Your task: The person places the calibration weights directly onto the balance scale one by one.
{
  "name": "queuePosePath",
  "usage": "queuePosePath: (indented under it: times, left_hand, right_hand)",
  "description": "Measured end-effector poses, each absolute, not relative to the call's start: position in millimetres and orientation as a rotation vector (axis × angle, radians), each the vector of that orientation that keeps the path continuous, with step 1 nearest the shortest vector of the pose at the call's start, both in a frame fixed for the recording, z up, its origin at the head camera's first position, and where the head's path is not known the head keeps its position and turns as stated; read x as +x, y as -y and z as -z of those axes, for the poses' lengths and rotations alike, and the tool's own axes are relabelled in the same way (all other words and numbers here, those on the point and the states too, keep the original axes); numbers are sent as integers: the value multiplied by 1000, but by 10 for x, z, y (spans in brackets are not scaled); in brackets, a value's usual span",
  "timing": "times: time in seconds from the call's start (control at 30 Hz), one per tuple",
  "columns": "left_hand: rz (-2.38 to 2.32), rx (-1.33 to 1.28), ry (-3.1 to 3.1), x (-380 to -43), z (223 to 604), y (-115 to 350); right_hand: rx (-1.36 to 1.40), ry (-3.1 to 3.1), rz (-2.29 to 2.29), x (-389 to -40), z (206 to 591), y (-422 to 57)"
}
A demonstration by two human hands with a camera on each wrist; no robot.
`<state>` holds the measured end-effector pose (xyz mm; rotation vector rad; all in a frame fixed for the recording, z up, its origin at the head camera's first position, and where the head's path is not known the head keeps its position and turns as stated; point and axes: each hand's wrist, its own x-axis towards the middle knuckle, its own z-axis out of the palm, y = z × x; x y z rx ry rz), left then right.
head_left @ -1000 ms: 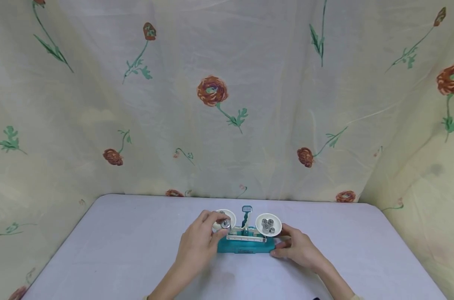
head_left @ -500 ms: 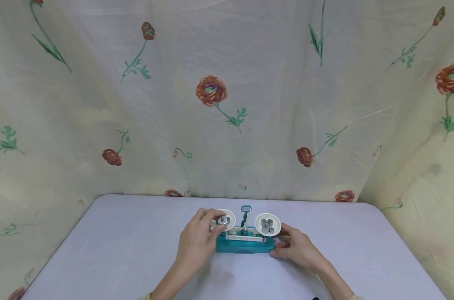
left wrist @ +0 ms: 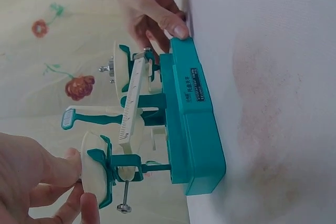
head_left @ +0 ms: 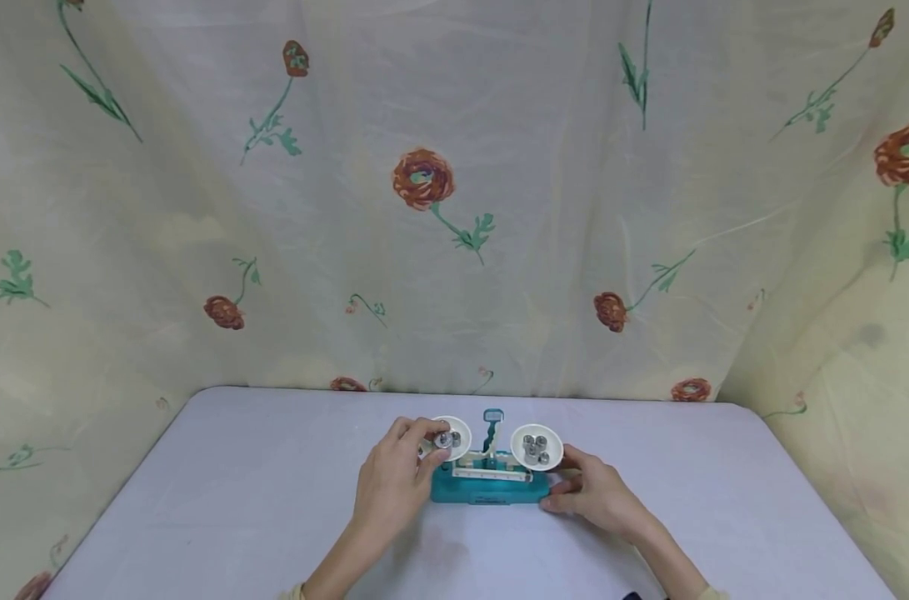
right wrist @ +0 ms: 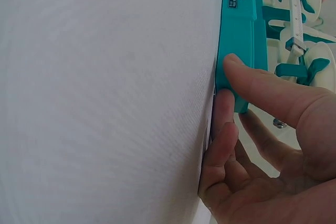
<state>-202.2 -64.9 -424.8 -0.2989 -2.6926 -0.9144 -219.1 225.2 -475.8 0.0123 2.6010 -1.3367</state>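
A teal balance scale (head_left: pixel 491 492) with two white pans stands on the table. My left hand (head_left: pixel 394 477) pinches a silver metal weight (head_left: pixel 443 440) between thumb and fingertips, down in the left pan (head_left: pixel 464 445). Beside it in that pan lies another weight (head_left: pixel 456 437). In the left wrist view the fingers (left wrist: pixel 63 171) are at the pan's rim, which hides the pinched weight. Several silver weights (head_left: pixel 533 450) rest in the right pan (head_left: pixel 557 447). My right hand (head_left: pixel 602 502) grips the right end of the base, its thumb (right wrist: pixel 262 85) lying on the front face.
The scale stands on a white-covered table (head_left: pixel 259 492). Behind and at the sides hangs a pale floral curtain (head_left: pixel 529 250). A small dark object (head_left: pixel 632 596) shows at the bottom edge of the head view.
My left hand has moved the weight slightly left and down into the left pan, from in front of its rim. The right hand keeps its place on the base.
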Motion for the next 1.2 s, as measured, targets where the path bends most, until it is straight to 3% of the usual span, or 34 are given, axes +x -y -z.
queuePosePath:
  times: [1.2]
  left_hand:
    - [930, -215, 2664, -1991, 4245, 697]
  right_hand:
    - [40, -2613, 1311, -2205, 4769, -2238]
